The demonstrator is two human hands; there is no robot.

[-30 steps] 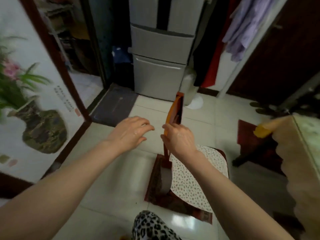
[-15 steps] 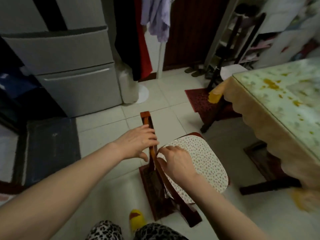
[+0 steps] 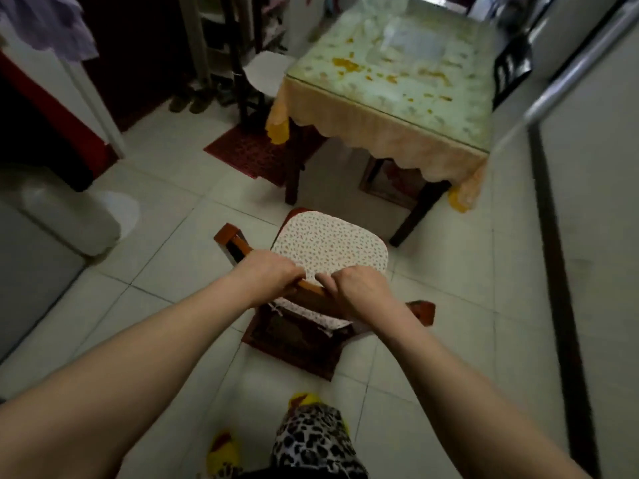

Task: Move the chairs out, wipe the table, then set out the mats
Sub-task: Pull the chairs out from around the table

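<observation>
One chair (image 3: 328, 250) at frame centre stands clear of the tabletop (image 3: 397, 77), left hand (image 3: 268, 276) and right hand (image 3: 359, 288) gripping its backrest; another chair (image 3: 266, 69), wiping and mats remain.

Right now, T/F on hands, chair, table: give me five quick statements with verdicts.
1. Both hands grip the chair's backrest. True: the left hand and the right hand curl over the top rail of the chair.
2. The chair is tucked under the table. False: it stands clear of the table, on the floor in front.
3. The seat has a spotted cushion. True.
4. The table is bare wood. False: a frilled cloth covers it.
5. Another chair stands at the table's far left. True.
</observation>
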